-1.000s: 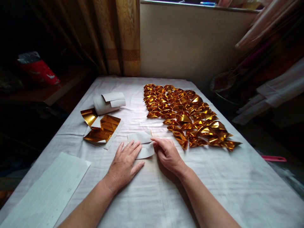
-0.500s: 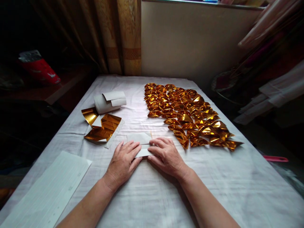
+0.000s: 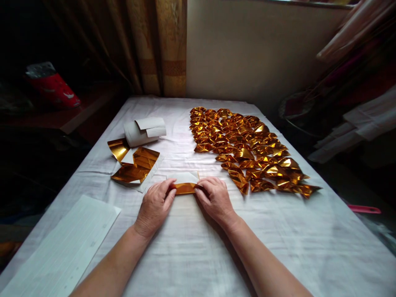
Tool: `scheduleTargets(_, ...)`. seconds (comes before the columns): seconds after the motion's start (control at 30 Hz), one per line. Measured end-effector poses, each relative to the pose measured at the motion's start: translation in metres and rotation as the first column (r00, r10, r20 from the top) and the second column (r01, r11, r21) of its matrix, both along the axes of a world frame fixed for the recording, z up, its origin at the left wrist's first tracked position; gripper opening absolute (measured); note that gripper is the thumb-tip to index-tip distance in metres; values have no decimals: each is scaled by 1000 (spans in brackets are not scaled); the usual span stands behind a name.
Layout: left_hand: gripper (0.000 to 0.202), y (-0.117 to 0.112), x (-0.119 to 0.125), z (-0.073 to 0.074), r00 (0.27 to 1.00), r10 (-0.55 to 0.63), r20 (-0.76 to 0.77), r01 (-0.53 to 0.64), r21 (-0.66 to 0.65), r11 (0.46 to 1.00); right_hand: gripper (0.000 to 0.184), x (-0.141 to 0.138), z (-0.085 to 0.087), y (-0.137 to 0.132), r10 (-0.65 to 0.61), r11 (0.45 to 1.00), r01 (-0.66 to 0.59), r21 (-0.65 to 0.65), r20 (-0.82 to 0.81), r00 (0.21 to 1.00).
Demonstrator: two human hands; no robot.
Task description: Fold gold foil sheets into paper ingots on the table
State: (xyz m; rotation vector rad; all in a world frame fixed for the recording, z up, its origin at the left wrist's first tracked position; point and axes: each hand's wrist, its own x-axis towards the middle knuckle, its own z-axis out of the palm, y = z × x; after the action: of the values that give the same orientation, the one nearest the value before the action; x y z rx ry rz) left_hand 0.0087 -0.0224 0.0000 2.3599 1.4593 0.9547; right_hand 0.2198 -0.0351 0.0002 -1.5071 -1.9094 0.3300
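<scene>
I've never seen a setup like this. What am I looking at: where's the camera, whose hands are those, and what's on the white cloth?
There's no machine handling anything: these are one person's bare hands, seen by a camera worn on that person's head, looking forward and down. The left hand and right hand hold opposite ends of a gold foil strip. On the white cloth, many folded gold foil pieces sit to the right. To the left are a white roll, loose gold foil sheets and, nearer, a long pale sheet.
</scene>
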Motion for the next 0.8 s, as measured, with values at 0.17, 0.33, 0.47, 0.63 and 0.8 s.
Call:
scheduleTargets(0.17,38,-2,0,-2,996,-42,-75,45,45,998,5,-2,-3,-1,-50,999,50,0,54,997)
scheduleTargets(0.33,27,-3,-1,-5,988,-87,-127,95,62,994,16,-1,-8,-1,-80,997,79,16,66,995)
scheduleTargets(0.47,27,-5,-2,-5,982,-103,-161,115,61,992,27,-2,-10,-2,-111,993,109,33,75,991)
scheduleTargets(0.63,27,-9,1,3,963,-76,-258,99,80,992,23,-2,-8,-3,-104,991,92,94,129,986)
scheduleTargets(0.8,27,-14,5,11,950,-59,-307,85,73,994,30,-6,-1,-9,108,980,-144,136,244,964)
